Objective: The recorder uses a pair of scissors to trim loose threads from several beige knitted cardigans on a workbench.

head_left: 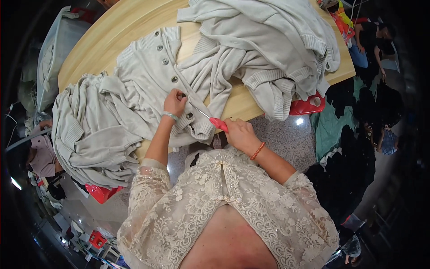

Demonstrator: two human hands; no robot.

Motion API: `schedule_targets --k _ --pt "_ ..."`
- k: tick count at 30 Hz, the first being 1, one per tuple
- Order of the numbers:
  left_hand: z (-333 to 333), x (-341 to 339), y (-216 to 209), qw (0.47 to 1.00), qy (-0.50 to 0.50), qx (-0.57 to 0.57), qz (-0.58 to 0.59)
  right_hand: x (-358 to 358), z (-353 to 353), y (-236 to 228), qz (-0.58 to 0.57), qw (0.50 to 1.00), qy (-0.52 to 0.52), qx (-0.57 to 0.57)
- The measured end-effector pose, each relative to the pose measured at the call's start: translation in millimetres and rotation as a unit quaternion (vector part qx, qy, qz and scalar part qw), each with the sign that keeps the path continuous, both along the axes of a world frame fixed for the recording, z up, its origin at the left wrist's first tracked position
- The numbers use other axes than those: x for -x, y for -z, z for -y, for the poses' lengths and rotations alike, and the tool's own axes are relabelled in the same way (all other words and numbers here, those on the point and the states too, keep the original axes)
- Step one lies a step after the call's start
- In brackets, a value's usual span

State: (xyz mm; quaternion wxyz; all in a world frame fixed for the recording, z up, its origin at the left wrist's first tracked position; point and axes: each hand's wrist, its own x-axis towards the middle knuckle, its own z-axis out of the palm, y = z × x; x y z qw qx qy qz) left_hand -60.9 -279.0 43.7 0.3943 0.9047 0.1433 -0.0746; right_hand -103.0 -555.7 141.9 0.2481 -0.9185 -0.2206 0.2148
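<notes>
2 hands work mid-frame: left hand (175, 102) pinches the cardigan (154, 76) placket taut; right hand (238, 133) closed around red-handled snips (217, 122). Keep blades flat, clear of knit.

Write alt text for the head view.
A left hand pinches a pale grey buttoned cardigan on a wooden table, while the right hand holds a red-handled cutter to it. More grey knitwear lies piled around.
</notes>
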Motion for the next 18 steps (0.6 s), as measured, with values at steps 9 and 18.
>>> schedule_targets --k 9,18 --pt "32 61 -42 0.977 0.133 -0.099 0.137 4 37 5 0.029 0.999 0.001 -0.038" --pt "25 79 2 0.98 0.076 -0.022 0.18 16 29 -11 -0.05 0.995 -0.083 0.022"
